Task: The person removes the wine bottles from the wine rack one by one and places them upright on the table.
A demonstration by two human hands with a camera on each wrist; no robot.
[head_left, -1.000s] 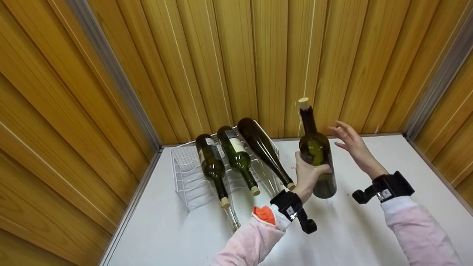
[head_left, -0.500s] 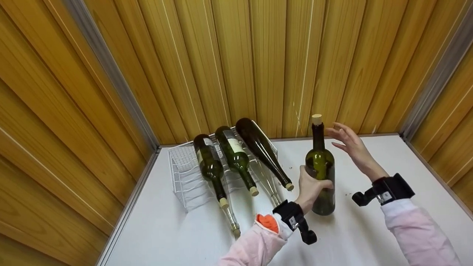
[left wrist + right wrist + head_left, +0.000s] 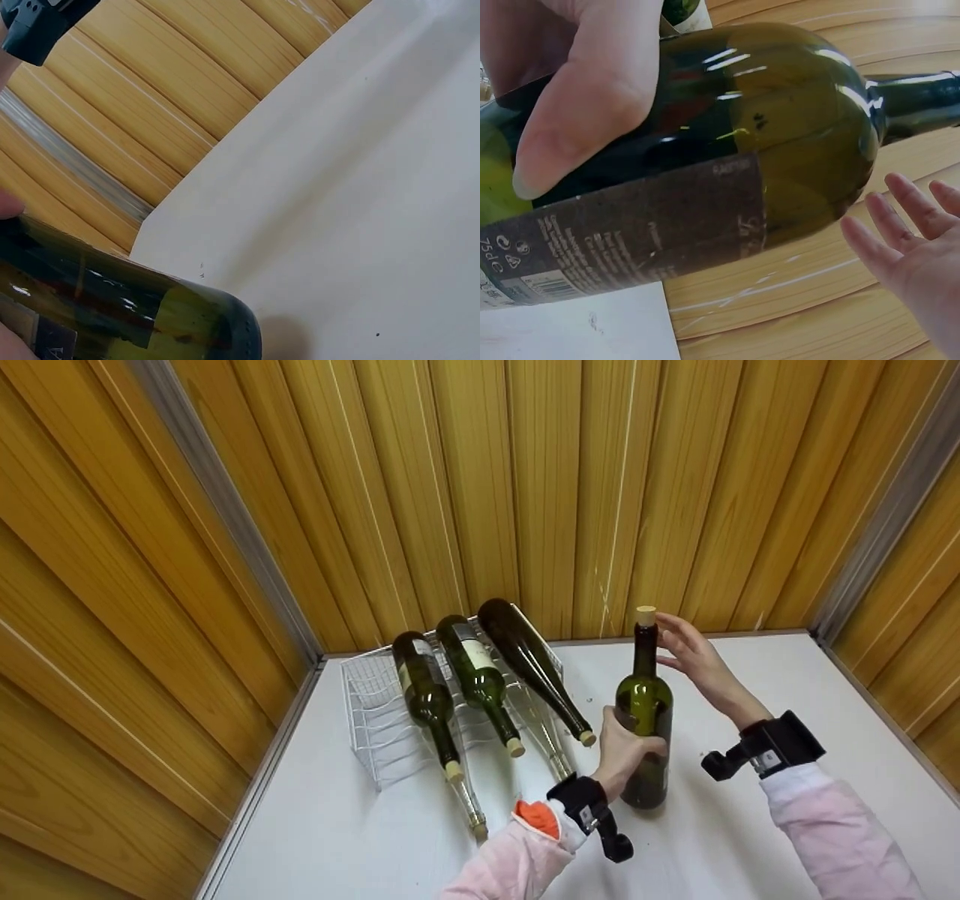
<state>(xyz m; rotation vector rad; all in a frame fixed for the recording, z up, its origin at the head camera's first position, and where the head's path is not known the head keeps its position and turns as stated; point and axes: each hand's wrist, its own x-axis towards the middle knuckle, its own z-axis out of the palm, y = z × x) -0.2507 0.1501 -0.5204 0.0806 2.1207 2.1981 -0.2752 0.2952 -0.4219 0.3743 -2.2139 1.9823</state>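
An upright green wine bottle (image 3: 643, 701) with a cork (image 3: 646, 616) in its mouth stands at the white table, right of the rack. My left hand (image 3: 624, 746) grips its body, thumb across the front. The right wrist view shows that thumb (image 3: 592, 112) over the glass above a dark label (image 3: 652, 225). My right hand (image 3: 697, 667) is beside the neck, fingers spread and loosely bent, fingertips close to the glass. In the left wrist view the bottle's base (image 3: 232, 330) is close over the table.
A white wire rack (image 3: 351, 701) stands at the left, holding three dark corked bottles, including a green one (image 3: 480, 671), laid necks forward. Clear bottles (image 3: 468, 804) lie beneath them. Wood-patterned walls (image 3: 547, 510) enclose the table (image 3: 300, 825).
My left hand has lowered the wine bottle toward the table and brought it from tilted to upright. My right hand has moved left, up to the neck.
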